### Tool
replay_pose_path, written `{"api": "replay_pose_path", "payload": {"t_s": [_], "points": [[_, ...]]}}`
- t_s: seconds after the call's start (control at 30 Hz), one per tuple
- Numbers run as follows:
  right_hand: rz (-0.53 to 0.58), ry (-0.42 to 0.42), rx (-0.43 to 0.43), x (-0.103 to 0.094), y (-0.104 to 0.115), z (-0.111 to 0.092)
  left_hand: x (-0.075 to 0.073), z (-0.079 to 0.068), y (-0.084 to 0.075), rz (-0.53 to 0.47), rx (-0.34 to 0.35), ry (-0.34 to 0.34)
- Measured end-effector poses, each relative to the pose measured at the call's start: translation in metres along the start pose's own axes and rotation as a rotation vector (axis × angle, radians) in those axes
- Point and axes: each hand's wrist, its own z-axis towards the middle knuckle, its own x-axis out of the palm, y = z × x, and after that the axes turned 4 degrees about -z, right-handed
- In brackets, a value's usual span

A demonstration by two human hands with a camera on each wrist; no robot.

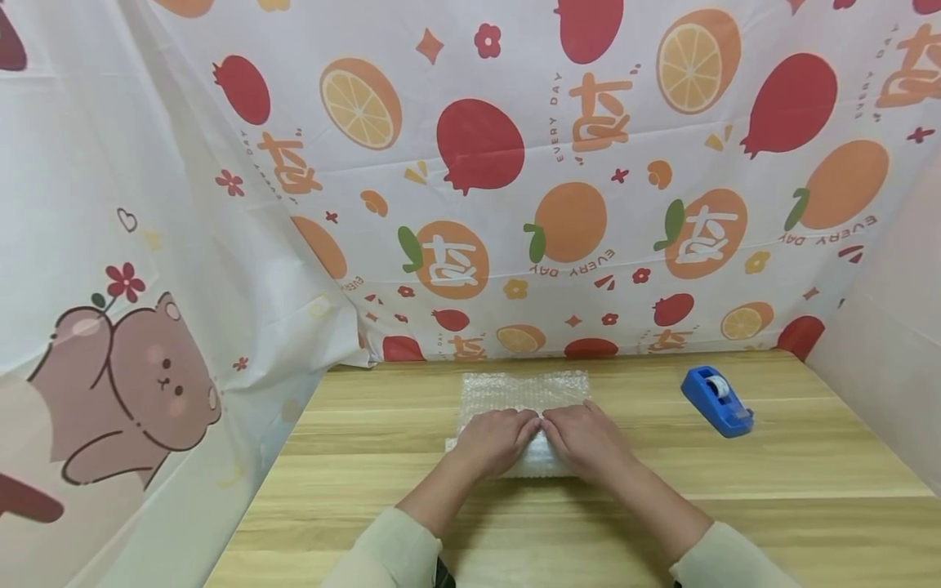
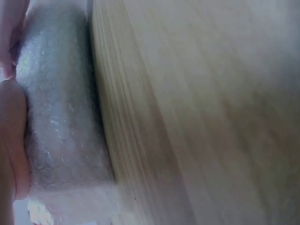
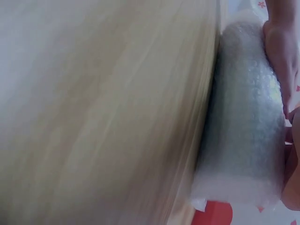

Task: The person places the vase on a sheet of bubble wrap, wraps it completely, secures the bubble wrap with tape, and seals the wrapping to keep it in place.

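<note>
A sheet of clear bubble wrap (image 1: 525, 392) lies on the wooden table, its near part folded over into a thick bundle. My left hand (image 1: 494, 441) and right hand (image 1: 588, 441) sit on top of that fold with bent fingers gripping it, and they meet at the middle. Both wrist views show the rounded near side of the bubble wrap bundle (image 2: 61, 108) against the table. What is wrapped inside cannot be made out. Most of the fingertips are hidden behind the hands and the fold.
A blue tape dispenser (image 1: 724, 408) with a roll of tape stands to the right of the bubble wrap. The wood-grain table (image 1: 353, 490) reaches back to a fruit-printed curtain (image 1: 529, 310). Another curtain with a bear print (image 1: 162, 392) hangs along the left side.
</note>
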Motion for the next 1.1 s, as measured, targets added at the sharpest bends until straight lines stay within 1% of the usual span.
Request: {"api": "replay_pose_path", "payload": {"t_s": [0.1, 0.17, 0.3, 0.4, 0.8, 1.1], "points": [[-0.006, -0.040, -0.004, 0.006, 0.002, 0.003, 0.000, 0.002, 0.000, 0.001, -0.021, 0.019], [-0.014, -0.052, 0.012, 0.010, 0.003, 0.005, 0.000, 0.004, 0.000, 0.002, -0.037, 0.027], [-0.035, -0.015, 0.073, 0.012, 0.005, 0.009, -0.001, 0.006, 0.000, -0.001, -0.060, 0.040], [-0.060, 0.024, 0.095, 0.012, 0.004, 0.013, -0.001, 0.008, 0.001, -0.004, -0.070, 0.045], [-0.123, 0.077, 0.119, 0.015, 0.002, 0.018, -0.002, 0.012, 0.002, -0.031, -0.129, 0.072], [-0.131, 0.106, 0.152, 0.015, 0.003, 0.018, -0.003, 0.013, 0.000, -0.033, -0.136, 0.086]]}}
